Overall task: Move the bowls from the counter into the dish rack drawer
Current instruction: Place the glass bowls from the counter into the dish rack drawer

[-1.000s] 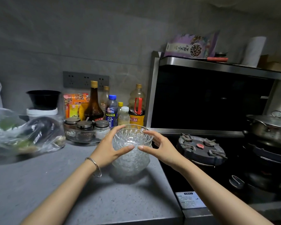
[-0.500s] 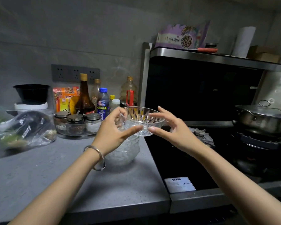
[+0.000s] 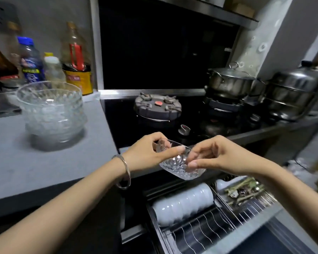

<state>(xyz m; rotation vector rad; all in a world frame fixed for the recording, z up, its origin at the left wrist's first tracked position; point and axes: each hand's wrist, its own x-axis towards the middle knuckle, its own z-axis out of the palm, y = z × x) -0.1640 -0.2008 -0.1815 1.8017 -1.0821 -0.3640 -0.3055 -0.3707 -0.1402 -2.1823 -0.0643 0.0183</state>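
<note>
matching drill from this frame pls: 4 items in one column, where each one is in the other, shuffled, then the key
Items
1. single glass bowl
2. stack of glass bowls
3. white bowls
4. lidded steel pot

Places
A. standing on the grey counter
B. on the far burner of the stove
C. held between left hand and right hand, above the open drawer
D. lined up on edge in the dish rack drawer

Pairs: 1-C, 2-A, 3-D, 4-B
</note>
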